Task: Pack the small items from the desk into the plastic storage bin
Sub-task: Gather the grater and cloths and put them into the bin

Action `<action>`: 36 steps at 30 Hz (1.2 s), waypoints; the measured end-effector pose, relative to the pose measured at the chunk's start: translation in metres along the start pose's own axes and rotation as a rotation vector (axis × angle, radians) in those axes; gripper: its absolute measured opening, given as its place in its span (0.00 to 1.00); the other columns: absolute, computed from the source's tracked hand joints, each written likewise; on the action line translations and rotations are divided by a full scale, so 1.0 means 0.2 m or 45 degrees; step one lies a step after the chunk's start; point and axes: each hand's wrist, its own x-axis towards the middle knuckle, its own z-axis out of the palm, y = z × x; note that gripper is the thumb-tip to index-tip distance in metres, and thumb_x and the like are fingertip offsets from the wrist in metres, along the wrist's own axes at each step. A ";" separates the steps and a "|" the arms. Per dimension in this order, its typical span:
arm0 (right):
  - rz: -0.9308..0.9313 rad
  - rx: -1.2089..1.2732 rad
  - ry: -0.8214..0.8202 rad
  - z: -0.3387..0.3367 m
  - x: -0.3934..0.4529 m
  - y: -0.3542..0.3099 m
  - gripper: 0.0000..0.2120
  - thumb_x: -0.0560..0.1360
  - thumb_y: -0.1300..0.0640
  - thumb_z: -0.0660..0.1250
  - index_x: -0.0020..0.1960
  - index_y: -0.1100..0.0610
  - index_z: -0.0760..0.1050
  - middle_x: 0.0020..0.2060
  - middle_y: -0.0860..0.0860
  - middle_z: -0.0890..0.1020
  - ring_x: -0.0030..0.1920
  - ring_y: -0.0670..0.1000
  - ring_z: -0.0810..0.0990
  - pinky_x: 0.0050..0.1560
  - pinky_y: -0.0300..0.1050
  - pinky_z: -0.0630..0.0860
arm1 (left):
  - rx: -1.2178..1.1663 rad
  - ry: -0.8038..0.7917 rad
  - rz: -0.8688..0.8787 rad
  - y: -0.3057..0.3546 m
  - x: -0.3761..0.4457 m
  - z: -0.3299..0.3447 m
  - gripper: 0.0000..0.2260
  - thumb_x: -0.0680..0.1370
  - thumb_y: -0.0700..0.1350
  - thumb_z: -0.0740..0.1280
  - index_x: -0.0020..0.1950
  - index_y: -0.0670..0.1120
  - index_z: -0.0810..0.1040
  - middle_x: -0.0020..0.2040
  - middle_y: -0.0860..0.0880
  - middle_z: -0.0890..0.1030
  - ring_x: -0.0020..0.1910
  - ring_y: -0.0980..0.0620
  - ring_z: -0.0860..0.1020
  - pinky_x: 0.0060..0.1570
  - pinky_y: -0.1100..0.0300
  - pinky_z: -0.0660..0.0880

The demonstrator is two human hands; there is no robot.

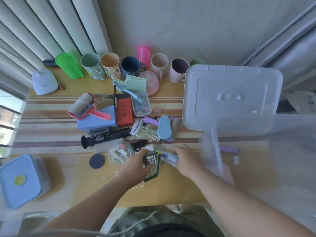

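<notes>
My left hand [136,162] grips a green grid-patterned plastic piece [152,165] by its left edge, just above the desk's front area. My right hand [185,158] holds a pale blue-white item [169,157] right beside it. The clear plastic storage bin [266,151] stands at the right, blurred and see-through, with its translucent lid [230,96] lying behind it. A heap of small items fills the desk's middle: a red box [124,112], a lint roller [85,106], a blue box [97,120], a black handle [106,137], combs and brushes [145,131].
A row of cups [109,65] lines the wall, with a green pitcher [69,65] at the left. A white lamp base [44,82] stands far left. A blue lidded box [18,181] sits at the front left. A dark round disc [96,161] and cotton swabs [110,175] lie near my left hand.
</notes>
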 end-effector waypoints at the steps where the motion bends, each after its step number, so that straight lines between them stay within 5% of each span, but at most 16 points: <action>1: 0.005 -0.005 -0.010 -0.01 -0.01 0.01 0.18 0.77 0.59 0.69 0.66 0.49 0.74 0.58 0.51 0.72 0.54 0.59 0.79 0.52 0.55 0.79 | 0.011 0.016 -0.018 0.00 0.00 -0.03 0.18 0.76 0.51 0.67 0.65 0.55 0.71 0.46 0.54 0.82 0.43 0.50 0.79 0.41 0.52 0.77; 6: 0.110 0.032 0.121 -0.03 -0.01 0.00 0.13 0.80 0.62 0.63 0.62 0.51 0.69 0.56 0.53 0.76 0.53 0.61 0.81 0.47 0.52 0.77 | 0.104 0.054 -0.027 0.03 -0.03 -0.06 0.07 0.74 0.51 0.68 0.45 0.53 0.70 0.38 0.55 0.78 0.36 0.51 0.77 0.35 0.52 0.77; 10: 0.102 -0.139 0.228 -0.05 0.00 -0.01 0.31 0.76 0.62 0.73 0.73 0.48 0.63 0.64 0.55 0.71 0.58 0.60 0.77 0.51 0.55 0.80 | 0.237 0.023 0.148 0.05 -0.11 0.08 0.16 0.72 0.58 0.72 0.53 0.53 0.73 0.49 0.54 0.71 0.44 0.51 0.73 0.41 0.56 0.74; 13: 0.079 -0.184 0.195 -0.03 -0.02 0.00 0.29 0.77 0.61 0.70 0.72 0.48 0.63 0.67 0.55 0.69 0.61 0.62 0.75 0.53 0.55 0.78 | 0.222 -0.067 0.177 0.03 -0.17 0.21 0.24 0.70 0.62 0.74 0.62 0.55 0.76 0.57 0.54 0.69 0.56 0.53 0.70 0.55 0.56 0.74; 17: 0.120 -0.353 -0.091 0.06 -0.02 0.01 0.41 0.79 0.41 0.67 0.82 0.43 0.45 0.73 0.56 0.63 0.67 0.64 0.72 0.60 0.59 0.75 | 0.415 0.082 0.117 -0.01 -0.20 0.29 0.30 0.65 0.58 0.79 0.64 0.55 0.75 0.62 0.49 0.69 0.60 0.44 0.70 0.59 0.49 0.76; 20: 0.201 -0.430 -0.215 0.12 -0.02 0.02 0.55 0.75 0.50 0.74 0.83 0.42 0.35 0.73 0.58 0.63 0.66 0.64 0.73 0.61 0.60 0.73 | 0.553 0.153 0.077 -0.02 -0.18 0.32 0.38 0.60 0.55 0.82 0.68 0.54 0.71 0.62 0.46 0.71 0.59 0.42 0.72 0.59 0.47 0.76; 23: 0.182 -0.418 -0.153 0.13 0.02 0.01 0.47 0.74 0.63 0.71 0.83 0.46 0.47 0.67 0.58 0.73 0.62 0.62 0.78 0.53 0.54 0.76 | 0.572 0.194 0.042 -0.02 -0.16 0.34 0.39 0.62 0.52 0.81 0.70 0.53 0.68 0.58 0.48 0.71 0.55 0.44 0.73 0.57 0.50 0.75; 27: 0.155 -0.208 -0.065 0.09 0.01 -0.03 0.26 0.75 0.60 0.70 0.68 0.50 0.63 0.55 0.54 0.79 0.51 0.60 0.81 0.44 0.49 0.75 | 0.622 0.170 0.031 -0.03 -0.16 0.34 0.44 0.65 0.54 0.78 0.76 0.52 0.61 0.60 0.49 0.68 0.58 0.44 0.71 0.60 0.51 0.73; 29: 0.153 -0.072 -0.067 0.03 -0.03 -0.06 0.21 0.74 0.59 0.67 0.65 0.50 0.65 0.54 0.53 0.78 0.49 0.60 0.79 0.44 0.49 0.75 | 0.658 0.121 0.028 -0.04 -0.16 0.33 0.48 0.64 0.58 0.79 0.78 0.52 0.58 0.63 0.49 0.66 0.60 0.44 0.70 0.63 0.50 0.71; 33: -0.049 0.130 -0.010 -0.15 -0.16 -0.13 0.22 0.72 0.55 0.65 0.64 0.44 0.65 0.53 0.50 0.77 0.52 0.59 0.79 0.46 0.51 0.78 | 0.653 0.110 0.017 -0.02 -0.16 0.29 0.43 0.66 0.49 0.75 0.78 0.51 0.61 0.64 0.48 0.67 0.61 0.43 0.69 0.63 0.51 0.71; 36: -0.293 0.305 0.133 -0.35 -0.29 -0.11 0.19 0.69 0.52 0.66 0.51 0.36 0.60 0.43 0.43 0.75 0.45 0.54 0.76 0.36 0.46 0.72 | 0.515 0.166 0.004 0.07 -0.16 0.21 0.44 0.63 0.54 0.72 0.78 0.50 0.61 0.64 0.48 0.68 0.63 0.42 0.69 0.64 0.49 0.71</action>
